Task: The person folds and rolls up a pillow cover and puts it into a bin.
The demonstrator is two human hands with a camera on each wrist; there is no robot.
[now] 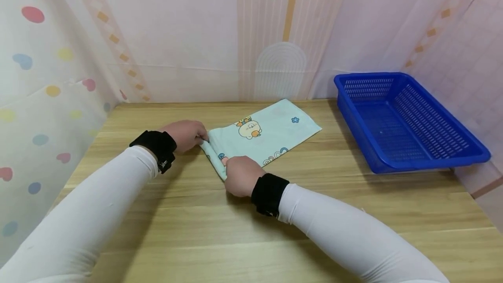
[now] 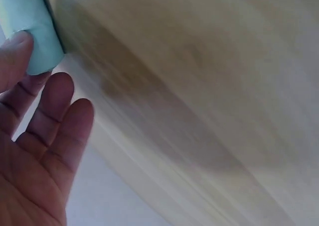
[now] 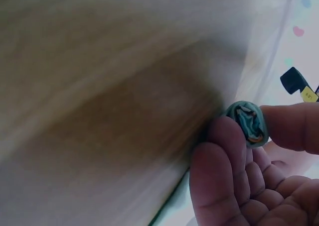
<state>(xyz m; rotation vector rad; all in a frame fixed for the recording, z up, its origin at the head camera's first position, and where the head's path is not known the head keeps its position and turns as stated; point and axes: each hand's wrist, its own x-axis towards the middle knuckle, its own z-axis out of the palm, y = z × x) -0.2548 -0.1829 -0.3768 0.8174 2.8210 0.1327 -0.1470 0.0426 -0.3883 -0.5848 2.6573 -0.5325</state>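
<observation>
A light teal printed cloth (image 1: 271, 128) with a bear and a blue flower lies on the wooden table, its near-left edge rolled into a narrow tube. My left hand (image 1: 186, 135) pinches the far end of that roll; in the left wrist view the thumb (image 2: 17, 49) presses the rolled cloth (image 2: 37, 32) from one side, fingers beneath. At the near end my right hand (image 1: 243, 176) grips the roll. The right wrist view shows the roll's spiral end (image 3: 249, 124) between thumb and fingers. Most of the cloth stays flat toward the back right.
A blue plastic basket (image 1: 432, 163) with perforated sides stands at the table's right. Behind the wooden table (image 1: 188, 239) hangs a pale patterned curtain (image 1: 177, 34), and a dotted one (image 1: 35, 77) borders the left side.
</observation>
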